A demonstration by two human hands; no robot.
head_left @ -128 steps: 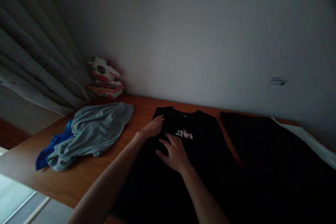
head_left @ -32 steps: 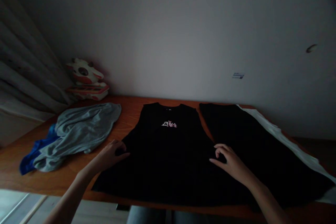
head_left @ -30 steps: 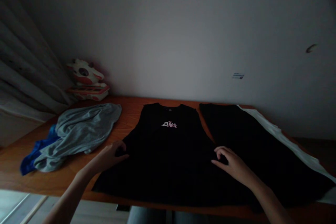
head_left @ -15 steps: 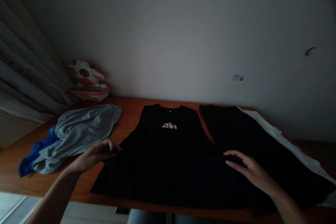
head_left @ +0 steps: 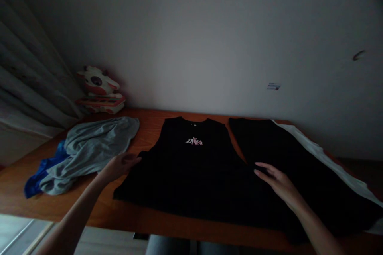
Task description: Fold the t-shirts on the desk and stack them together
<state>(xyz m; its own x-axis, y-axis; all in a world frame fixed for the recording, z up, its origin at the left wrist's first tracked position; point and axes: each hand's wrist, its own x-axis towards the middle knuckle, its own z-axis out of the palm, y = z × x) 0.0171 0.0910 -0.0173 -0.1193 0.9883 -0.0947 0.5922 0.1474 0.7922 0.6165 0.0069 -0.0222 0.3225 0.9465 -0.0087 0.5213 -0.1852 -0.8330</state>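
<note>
A black shirt (head_left: 191, 175) lies face up on the middle of the table (head_left: 149, 127). Its neck points away from the person, toward the wall (head_left: 203, 48), and its long axis runs from the wall to the person, with the hem slanting along the near side. The chest print (head_left: 194, 141) reads upright from the person's side: a letter "A" is legible beside a pink figure, the rest unclear. Small white marks (head_left: 194, 125) inside the neck are too tiny to read, as is the bluish sticker (head_left: 273, 86) on the wall.

The left hand (head_left: 119, 165) pinches the shirt's left side edge, a bit of cloth rising at its fingers. The right hand (head_left: 279, 183) is at the opposite side, thumb and forefinger slightly apart at the tips; whether they grip dark cloth cannot be told. Black cloth (head_left: 299, 171) lies to the right, a crumpled gray garment (head_left: 95, 147) to the left.
</note>
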